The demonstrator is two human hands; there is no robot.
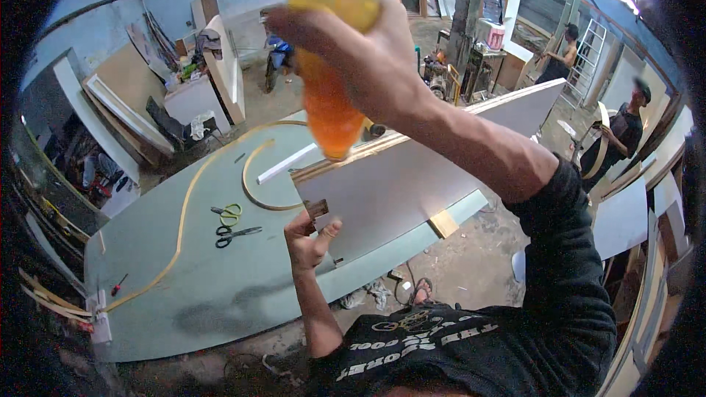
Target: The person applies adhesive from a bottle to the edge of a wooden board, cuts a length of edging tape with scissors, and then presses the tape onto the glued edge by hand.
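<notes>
My right hand (371, 55) is wrapped round an upturned plastic bottle (331, 114), yellowish at the top and orange lower down. Its narrow end points down at the layered top edge of a pale board (404, 195); I cannot tell whether it touches. The board stands on its long edge along the right side of a green table (220, 287). Around the board's near left end, beside a small notch, my left hand (312, 244) is closed, with the thumb on the pale face. A small wooden block (443, 223) sits at the board's foot.
Green-handled scissors (231, 215) and black scissors (239, 235) lie left of the board. A long yellowish strip (179, 231) curves across the tabletop, near a screwdriver (118, 284). Two people stand at the right, one holding a curved strip (601, 148). Panels lean along the walls.
</notes>
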